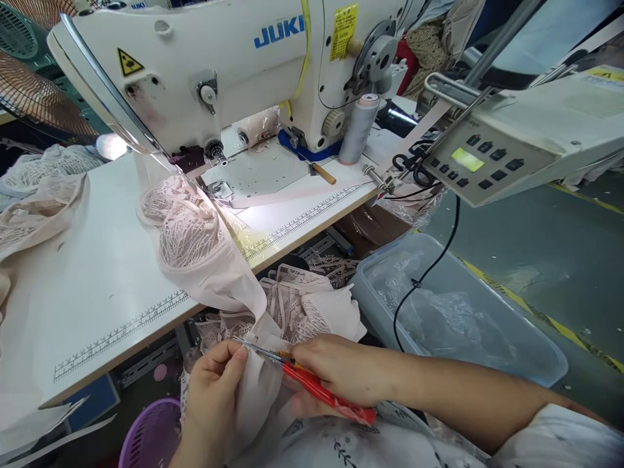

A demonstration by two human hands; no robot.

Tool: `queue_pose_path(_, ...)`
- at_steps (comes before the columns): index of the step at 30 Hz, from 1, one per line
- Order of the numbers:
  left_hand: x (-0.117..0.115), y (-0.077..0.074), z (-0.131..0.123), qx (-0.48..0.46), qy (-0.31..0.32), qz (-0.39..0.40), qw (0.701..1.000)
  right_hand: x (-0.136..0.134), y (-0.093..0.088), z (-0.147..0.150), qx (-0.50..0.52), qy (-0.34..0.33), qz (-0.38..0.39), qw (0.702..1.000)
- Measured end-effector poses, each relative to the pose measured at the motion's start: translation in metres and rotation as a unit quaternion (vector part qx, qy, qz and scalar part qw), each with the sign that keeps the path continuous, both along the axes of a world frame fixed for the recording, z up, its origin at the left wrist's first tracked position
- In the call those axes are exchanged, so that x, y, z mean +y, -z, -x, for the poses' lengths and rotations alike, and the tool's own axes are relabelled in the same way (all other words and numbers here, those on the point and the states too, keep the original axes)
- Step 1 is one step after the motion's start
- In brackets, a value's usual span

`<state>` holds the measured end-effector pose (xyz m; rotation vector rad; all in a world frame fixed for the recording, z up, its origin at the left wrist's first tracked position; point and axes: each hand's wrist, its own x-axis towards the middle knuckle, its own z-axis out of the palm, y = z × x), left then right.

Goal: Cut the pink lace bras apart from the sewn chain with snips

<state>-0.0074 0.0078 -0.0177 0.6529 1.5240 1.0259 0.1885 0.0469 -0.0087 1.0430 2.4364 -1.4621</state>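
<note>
My left hand point(218, 383) pinches the edge of a pale pink bra point(209, 279) between thumb and fingertips. Wrapped round a pair of red-handled scissors point(322, 390), my right hand point(341, 367) points their blades left, at the fabric beside my left fingertips. From my hands the bra's band runs up over the table edge. Its lace cups lie on the sewing table point(112, 260), beside the presser foot of the white sewing machine point(195, 71). More lace bras point(312, 305) are heaped below the table edge, just beyond my hands.
A grey thread cone point(359, 130) and a wooden-handled tool point(323, 173) are by the machine base. A control panel point(482, 156) juts out at right, its black cable hanging over a clear plastic bin point(458, 312). A purple basket point(151, 435) stands lower left; lace pieces point(43, 195) lie farther left.
</note>
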Motion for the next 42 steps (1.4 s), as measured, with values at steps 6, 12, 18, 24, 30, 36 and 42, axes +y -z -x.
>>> queue_pose_path(6,0.002,-0.002,0.004,0.016,0.006,-0.004,1.000,-0.006,0.010,0.003,0.048,0.091,0.105,0.989)
queue_pose_path(12,-0.017,-0.011,-0.008,0.153,0.127,-0.082,0.977,-0.007,0.018,0.002,0.209,0.194,0.031,0.958)
queue_pose_path(18,-0.030,-0.008,-0.025,0.036,0.251,-0.149,0.956,-0.005,0.014,0.000,0.322,0.108,0.092,0.936)
queue_pose_path(24,-0.021,-0.006,-0.008,0.239,0.401,-0.256,0.846,-0.003,0.009,-0.012,0.275,0.099,-0.008,0.956)
queue_pose_path(30,-0.018,-0.007,0.032,0.452,0.419,-0.189,0.765,0.009,0.001,-0.048,0.245,0.164,-0.166,0.941)
queue_pose_path(36,-0.015,-0.021,0.055,0.444,0.413,-0.087,0.790,0.018,0.002,-0.074,0.169,0.209,-0.223,0.937)
queue_pose_path(42,-0.012,-0.030,0.045,0.442,0.424,-0.181,0.769,0.028,0.010,-0.068,0.094,0.218,-0.364,0.901)
